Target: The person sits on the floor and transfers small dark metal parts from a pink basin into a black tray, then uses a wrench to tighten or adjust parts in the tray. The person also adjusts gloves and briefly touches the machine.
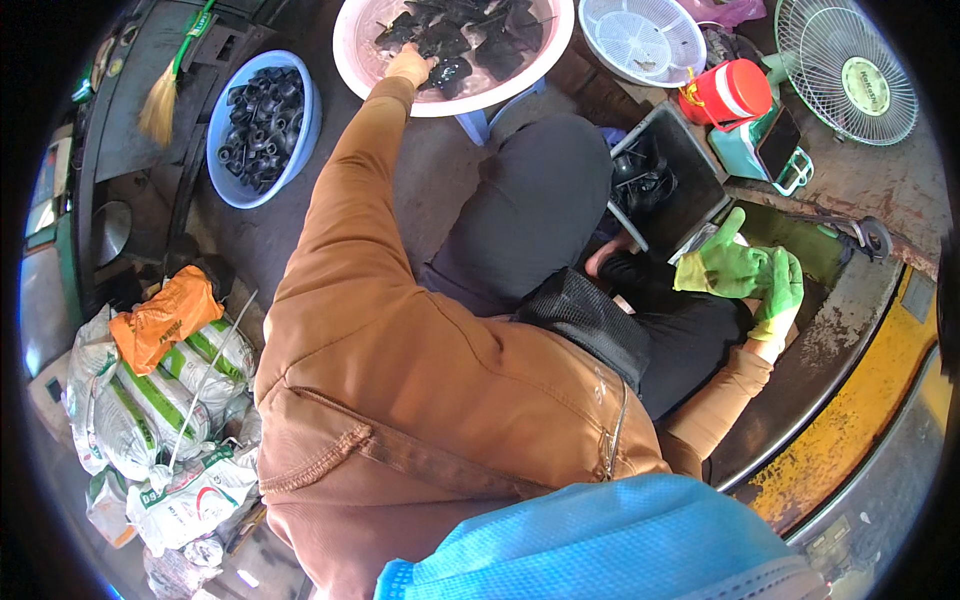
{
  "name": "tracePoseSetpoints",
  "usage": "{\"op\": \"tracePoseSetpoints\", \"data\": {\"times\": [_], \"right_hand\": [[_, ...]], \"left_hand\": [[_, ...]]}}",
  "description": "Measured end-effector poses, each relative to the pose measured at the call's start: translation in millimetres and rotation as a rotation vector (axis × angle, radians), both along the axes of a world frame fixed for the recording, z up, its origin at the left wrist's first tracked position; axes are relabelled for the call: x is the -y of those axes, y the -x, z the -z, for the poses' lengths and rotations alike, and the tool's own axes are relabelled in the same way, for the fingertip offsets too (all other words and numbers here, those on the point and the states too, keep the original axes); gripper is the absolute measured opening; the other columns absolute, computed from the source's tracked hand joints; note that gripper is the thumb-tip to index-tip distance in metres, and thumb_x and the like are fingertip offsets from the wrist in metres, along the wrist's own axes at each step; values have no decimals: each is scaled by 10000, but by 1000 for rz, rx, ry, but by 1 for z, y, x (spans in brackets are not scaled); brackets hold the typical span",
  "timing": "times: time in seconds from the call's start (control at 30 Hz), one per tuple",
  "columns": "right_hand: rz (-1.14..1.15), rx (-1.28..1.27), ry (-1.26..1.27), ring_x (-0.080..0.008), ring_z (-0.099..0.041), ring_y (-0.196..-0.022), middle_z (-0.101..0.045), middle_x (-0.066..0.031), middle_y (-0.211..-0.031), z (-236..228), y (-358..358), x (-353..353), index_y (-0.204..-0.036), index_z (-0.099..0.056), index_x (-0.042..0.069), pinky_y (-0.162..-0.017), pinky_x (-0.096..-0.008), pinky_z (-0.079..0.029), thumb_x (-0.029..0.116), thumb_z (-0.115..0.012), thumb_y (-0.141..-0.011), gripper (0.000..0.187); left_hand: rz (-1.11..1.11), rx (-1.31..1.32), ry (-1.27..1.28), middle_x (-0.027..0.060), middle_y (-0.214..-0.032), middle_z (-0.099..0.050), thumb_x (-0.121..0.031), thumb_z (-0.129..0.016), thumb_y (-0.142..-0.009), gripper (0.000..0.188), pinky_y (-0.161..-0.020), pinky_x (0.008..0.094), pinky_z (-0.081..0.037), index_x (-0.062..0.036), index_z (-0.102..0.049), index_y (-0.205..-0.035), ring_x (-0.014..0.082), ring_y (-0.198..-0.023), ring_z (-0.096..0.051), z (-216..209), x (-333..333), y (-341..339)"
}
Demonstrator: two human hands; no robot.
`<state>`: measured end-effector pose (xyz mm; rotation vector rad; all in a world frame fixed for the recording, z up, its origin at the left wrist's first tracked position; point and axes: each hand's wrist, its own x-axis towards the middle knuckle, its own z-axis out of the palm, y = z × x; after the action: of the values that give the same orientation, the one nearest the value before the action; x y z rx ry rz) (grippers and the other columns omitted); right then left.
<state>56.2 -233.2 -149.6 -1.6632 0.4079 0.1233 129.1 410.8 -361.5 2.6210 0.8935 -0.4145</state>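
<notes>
My bare left hand (pixel 408 68) reaches into a pink basin (pixel 350 70) at the top. Its fingers close on the edge of one of several flat black pieces (pixel 443 40) lying there, which look wet; the fingertips are partly hidden. At the right, my right hand (pixel 775 295) wears a green glove with a pale yellow cuff. Its fingers are curled around what looks like a second, loose green glove (pixel 712 265). Beneath that hand lies my bent leg. Near it stands a grey bin (pixel 690 170) with black parts inside.
A blue basin (pixel 314 130) of black, cup-like parts stands on the left. White sacks (pixel 140 400) and an orange bag (pixel 168 318) lie below it. At upper right are a white strainer basket (pixel 640 40), a red jug (pixel 738 90), and a fan (pixel 850 70). A worn yellow metal edge (pixel 840 430) runs along the right.
</notes>
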Motion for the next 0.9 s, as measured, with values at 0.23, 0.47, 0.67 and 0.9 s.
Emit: {"op": "tracePoseSetpoints", "data": {"times": [0.23,0.47,0.67,0.9], "right_hand": [[3,15,2,-126,-604,-704,-653,-67,-858,-1,0,-1,-954,-607,17,-604,-251,-497,194,-594,-903,184],[-17,-57,-3,-138,-619,-706,-656,-70,-864,-9,2,-6,-955,-606,25,-596,-273,-518,219,-593,-903,201],[15,-22,-51,-132,-621,-692,-659,-70,-874,-3,4,-5,-968,-602,29,-557,-253,-512,227,-589,-904,208],[-12,-48,-10,-131,-622,-716,-660,-71,-893,-4,4,-2,-992,-594,30,-578,-249,-513,214,-598,-898,207]], "left_hand": [[36,145,166,248,-1267,-514,-606,-561,-791,883,-1003,400,-381,-119,-220,-1445,357,-1180,-507,-16,-7,5],[204,-30,-32,222,-1186,-571,-145,-384,-895,516,-939,442,-420,-236,-319,-1398,354,-1113,-551,-48,13,0],[294,-110,10,215,-1195,-569,-69,-477,-854,551,-947,425,-428,-272,-388,-1359,340,-1121,-553,-37,40,-1],[526,-7,-145,192,-1054,-630,-221,-608,-827,353,-895,431,-464,-176,-600,-1177,346,-1006,-600,-29,46,4]]}}
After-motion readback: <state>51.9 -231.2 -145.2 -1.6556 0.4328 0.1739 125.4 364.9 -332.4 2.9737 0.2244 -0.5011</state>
